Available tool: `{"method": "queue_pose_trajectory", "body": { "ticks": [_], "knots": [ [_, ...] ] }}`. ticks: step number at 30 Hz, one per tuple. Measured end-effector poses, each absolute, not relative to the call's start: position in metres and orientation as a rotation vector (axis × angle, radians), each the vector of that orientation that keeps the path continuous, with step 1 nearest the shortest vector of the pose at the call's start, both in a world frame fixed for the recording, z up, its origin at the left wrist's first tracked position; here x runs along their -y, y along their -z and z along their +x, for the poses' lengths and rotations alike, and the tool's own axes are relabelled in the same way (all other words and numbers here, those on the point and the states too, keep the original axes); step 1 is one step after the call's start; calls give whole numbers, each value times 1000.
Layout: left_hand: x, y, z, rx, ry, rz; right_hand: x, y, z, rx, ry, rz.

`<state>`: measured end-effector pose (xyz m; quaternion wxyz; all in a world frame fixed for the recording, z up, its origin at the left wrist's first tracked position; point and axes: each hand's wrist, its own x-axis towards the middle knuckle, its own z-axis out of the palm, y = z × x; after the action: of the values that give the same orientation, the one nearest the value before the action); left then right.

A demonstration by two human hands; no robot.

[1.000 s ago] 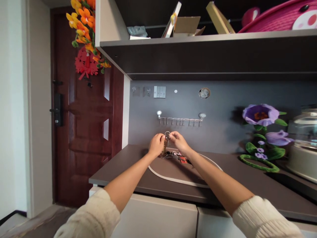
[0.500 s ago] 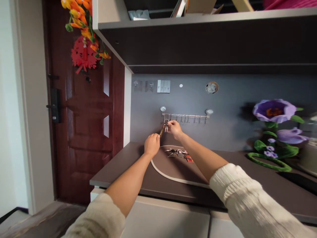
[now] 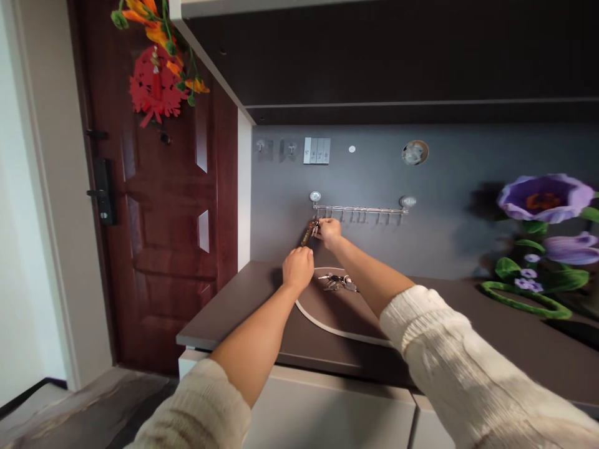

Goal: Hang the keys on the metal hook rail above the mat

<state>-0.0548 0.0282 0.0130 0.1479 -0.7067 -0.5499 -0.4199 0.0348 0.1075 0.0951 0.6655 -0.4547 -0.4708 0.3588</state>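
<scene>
My right hand [image 3: 329, 232] is raised to the left end of a chrome hook rail [image 3: 360, 211] on the grey wall, pinching a key ring with a brown strap fob [image 3: 309, 231] just under the rail's first hook. My left hand [image 3: 298, 268] hovers lower, over the counter, with its fingers curled in a loose fist and nothing visible in them. A second bunch of keys [image 3: 337, 282] lies on a brown oval mat with a pale rim [image 3: 322, 324] on the countertop.
A dark brown counter [image 3: 219, 312] tops pale cabinets. A dark red door [image 3: 159, 206] with a black handle and red ornament stands at the left. Purple fabric flowers [image 3: 545, 199] sit at the right. A dark shelf hangs overhead; switches and small hooks are on the wall.
My right hand has lifted the keys with the strap fob from the mat up to the hook rail. My left hand let go of them and dropped back over the counter.
</scene>
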Motion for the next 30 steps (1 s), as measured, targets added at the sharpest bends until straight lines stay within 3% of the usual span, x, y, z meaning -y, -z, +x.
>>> {"method": "queue_pose_trajectory", "body": {
  "ticks": [30],
  "knots": [
    [-19,-11,-52,1568,1154,-2075,-77,-68,79,1312,-770,-1088]
  ]
}}
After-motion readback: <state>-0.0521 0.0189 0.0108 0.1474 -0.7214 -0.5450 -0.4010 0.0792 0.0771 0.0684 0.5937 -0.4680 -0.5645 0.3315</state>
